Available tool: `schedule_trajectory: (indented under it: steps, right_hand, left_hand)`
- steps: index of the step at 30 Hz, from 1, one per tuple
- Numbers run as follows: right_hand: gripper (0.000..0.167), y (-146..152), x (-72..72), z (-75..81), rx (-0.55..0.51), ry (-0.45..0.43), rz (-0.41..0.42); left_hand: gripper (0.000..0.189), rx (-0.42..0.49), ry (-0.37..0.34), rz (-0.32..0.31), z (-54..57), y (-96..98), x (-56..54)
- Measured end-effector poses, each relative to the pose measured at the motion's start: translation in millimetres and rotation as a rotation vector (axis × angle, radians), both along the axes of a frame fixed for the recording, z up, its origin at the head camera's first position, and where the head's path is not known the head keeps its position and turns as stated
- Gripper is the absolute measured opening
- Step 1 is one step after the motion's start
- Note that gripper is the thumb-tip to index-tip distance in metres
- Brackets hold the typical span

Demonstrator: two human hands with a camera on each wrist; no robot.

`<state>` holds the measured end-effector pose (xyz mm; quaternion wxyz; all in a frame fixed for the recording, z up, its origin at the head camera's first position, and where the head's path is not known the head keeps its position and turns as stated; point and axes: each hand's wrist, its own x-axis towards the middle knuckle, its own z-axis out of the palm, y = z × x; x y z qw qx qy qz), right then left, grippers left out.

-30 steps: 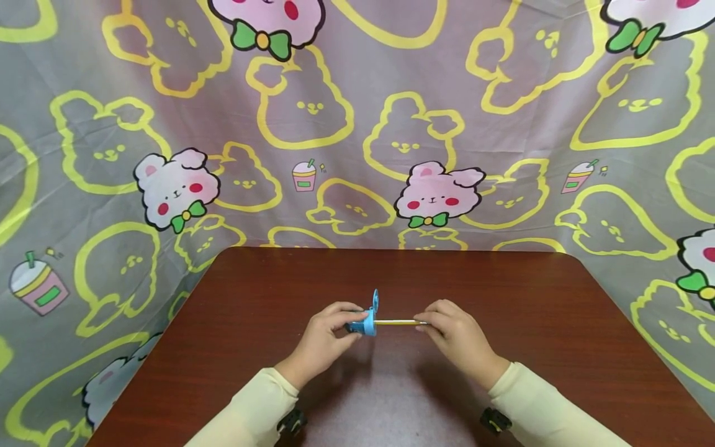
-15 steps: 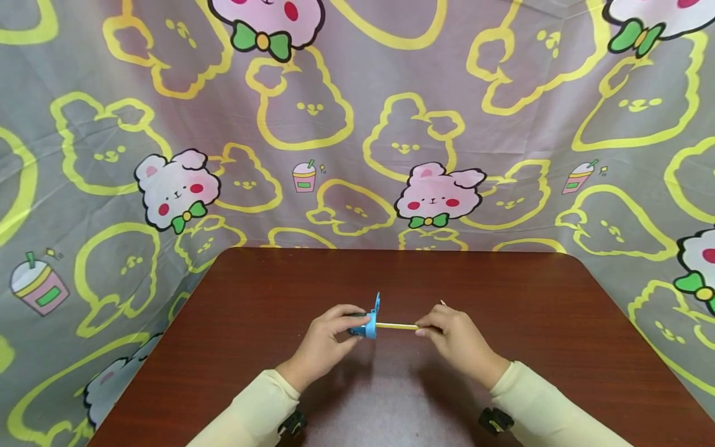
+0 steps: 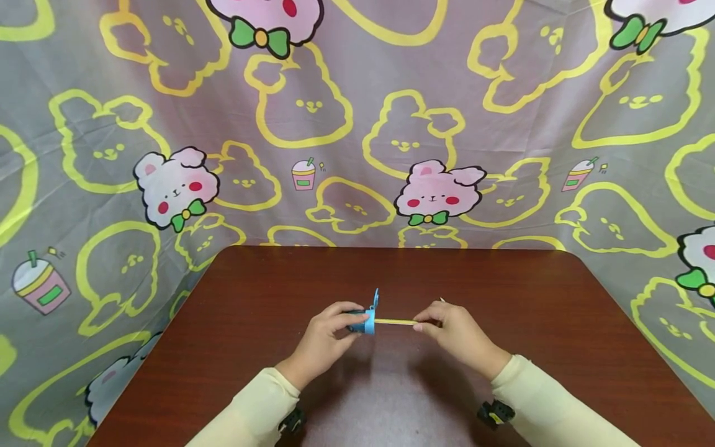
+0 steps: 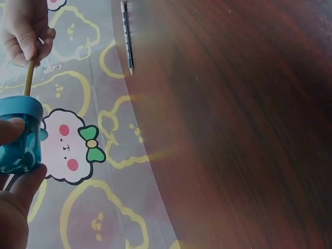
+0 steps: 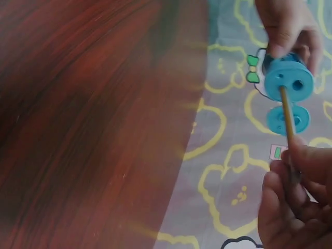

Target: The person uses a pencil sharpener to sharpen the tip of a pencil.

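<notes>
My left hand [image 3: 321,341] grips a blue pencil sharpener [image 3: 363,321] with a see-through body, held sideways above the table. Its round flip lid [image 5: 289,120] hangs open. Two holes of different size show in the sharpener's face in the right wrist view. A yellow pencil [image 3: 394,321] is in the smaller hole, and my right hand [image 3: 455,332] pinches it between thumb and fingers. The pencil's far end is hidden in that hand. Inside the sharpener its tip cannot be made out. A second, dark-patterned pencil [image 4: 127,39] lies on the table in the left wrist view.
The brown wooden table [image 3: 279,273] spreads under both hands. Behind it and at its sides hangs a grey cloth [image 3: 346,124] with cartoon animals. Each forearm wears a dark wrist device, such as the one on the right [image 3: 496,413].
The right hand has turned, and its fingers have shifted on the pencil, whose end no longer shows beyond them. The pencil seems turned too. The left hand and sharpener stay nearly still.
</notes>
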<state>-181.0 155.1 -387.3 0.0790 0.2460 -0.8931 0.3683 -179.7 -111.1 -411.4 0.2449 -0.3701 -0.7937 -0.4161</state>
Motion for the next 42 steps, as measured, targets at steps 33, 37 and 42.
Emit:
schedule_trajectory:
  steps: [33,37,42]
  right_hand:
    - [0.003,1,-1.3,-7.6,-0.023,0.141,0.087]
    - [0.005,1,-1.9,-4.9,-0.036,0.008,0.068]
    - [0.005,-2,-3.9,-8.9,0.003,0.077,0.034]
  left_hand:
    - [0.036,0.039,-0.111,-0.009,2.0,1.5,1.8]
    - [0.037,0.033,-0.074,-0.011,0.3,0.9,0.1]
    - [0.037,0.035,-0.097,0.019,1.3,0.5,-1.1]
